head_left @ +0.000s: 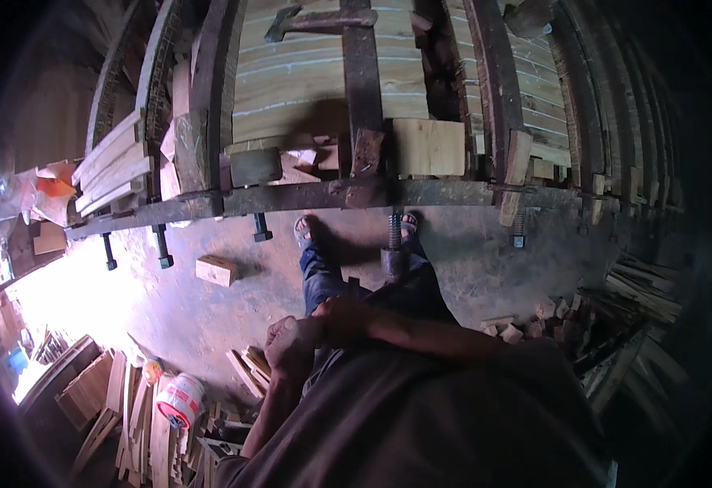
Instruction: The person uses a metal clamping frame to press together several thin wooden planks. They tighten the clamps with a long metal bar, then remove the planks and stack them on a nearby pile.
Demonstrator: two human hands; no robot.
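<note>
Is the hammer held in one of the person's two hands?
No, the hammer lies over a dark bar, well away from the left hand and the right hand.

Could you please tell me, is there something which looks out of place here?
Yes, mildly: one wooden block lies alone on the floor, left of the person's legs, away from the scrap wood. It may simply have been dropped there.

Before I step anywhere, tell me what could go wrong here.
The threaded clamp screw juts from the front rail toward your legs, so a step forward could bruise you. The wood block on the floor might trip you or catch an open sandal. The hammer lying across the dark bar could slide off if bumped.
</note>
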